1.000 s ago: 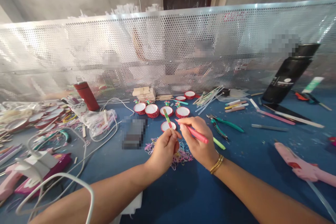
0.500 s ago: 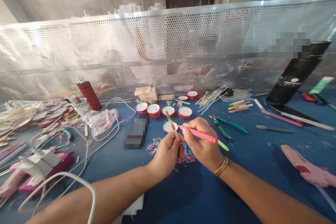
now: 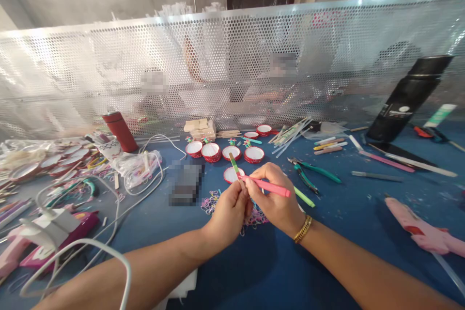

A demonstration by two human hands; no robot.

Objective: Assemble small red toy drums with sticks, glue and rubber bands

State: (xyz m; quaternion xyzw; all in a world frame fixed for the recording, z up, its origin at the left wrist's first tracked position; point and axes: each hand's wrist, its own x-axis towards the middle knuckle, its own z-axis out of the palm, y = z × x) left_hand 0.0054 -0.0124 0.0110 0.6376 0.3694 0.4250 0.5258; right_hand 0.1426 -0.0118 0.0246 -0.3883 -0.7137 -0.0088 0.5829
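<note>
My left hand (image 3: 228,210) is closed on a thin craft stick (image 3: 234,164) striped green and red, held upright over the blue table. My right hand (image 3: 273,197) pinches a pink pen-like tool (image 3: 271,187) whose tip meets the lower part of the stick. A gold bracelet (image 3: 302,229) sits on my right wrist. Directly beyond the hands lies a small red-rimmed round lid (image 3: 229,175), and a heap of tiny coloured rubber bands (image 3: 212,202) lies under them.
More red-rimmed lids (image 3: 211,151) stand in a row behind. Green pliers (image 3: 308,172), a pink glue gun (image 3: 421,230), a black bottle (image 3: 407,99), a red flask (image 3: 119,131), white cables (image 3: 109,247) and stick piles lie around. A perforated metal screen (image 3: 232,68) bounds the back.
The hands and the stick stay close together with only small shifts; the pen tip has moved slightly left against the stick. The view has shifted a little.
</note>
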